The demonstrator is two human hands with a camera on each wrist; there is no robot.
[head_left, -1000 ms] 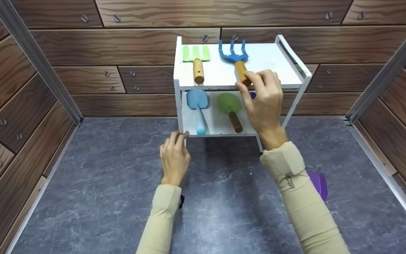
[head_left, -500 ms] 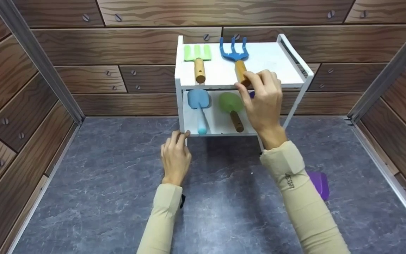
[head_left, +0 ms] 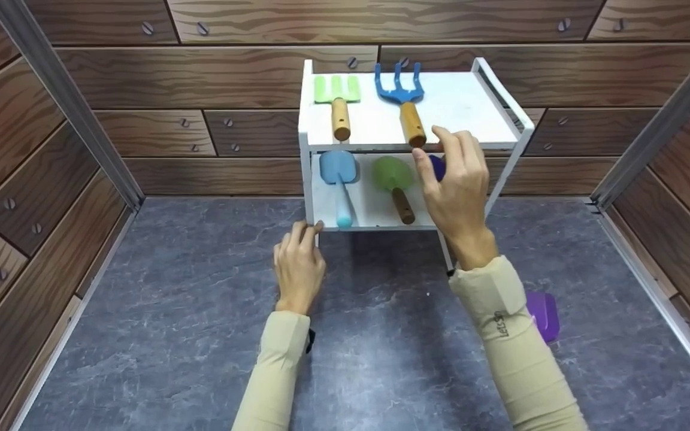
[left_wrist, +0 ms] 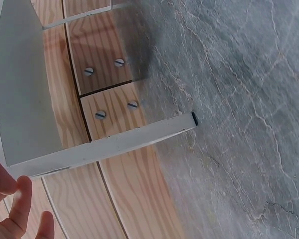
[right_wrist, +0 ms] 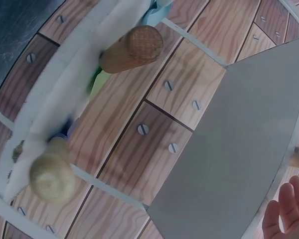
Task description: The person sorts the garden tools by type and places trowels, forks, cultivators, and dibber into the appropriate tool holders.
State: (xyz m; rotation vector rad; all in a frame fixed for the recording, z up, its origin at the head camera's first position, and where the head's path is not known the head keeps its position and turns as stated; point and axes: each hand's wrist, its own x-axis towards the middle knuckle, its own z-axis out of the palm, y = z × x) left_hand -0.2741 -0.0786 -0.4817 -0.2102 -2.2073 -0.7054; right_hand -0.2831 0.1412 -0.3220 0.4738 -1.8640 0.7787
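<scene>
A white two-tier shelf rack carries garden tools. My left hand pinches its lower front-left corner, thumb over the edge; several of its fingers curl by that corner in the left wrist view. My right hand has thumb and fingers apart, just in front of the wooden handle end of a blue hand rake lying on the top tier. Left of that rake lies a light green hand fork. The right wrist view shows the right fingers beside that handle end, holding nothing.
On the lower tier lie a light blue shovel, a green trowel with a brown handle, and a dark blue-purple tool partly behind my right hand. A purple object sits on the floor, partly behind the right sleeve.
My right hand has let go of the blue hand rake's handle, fingers spreading, and drawn back slightly down and right. The rake rests on the top tier. The left hand stays in place.
</scene>
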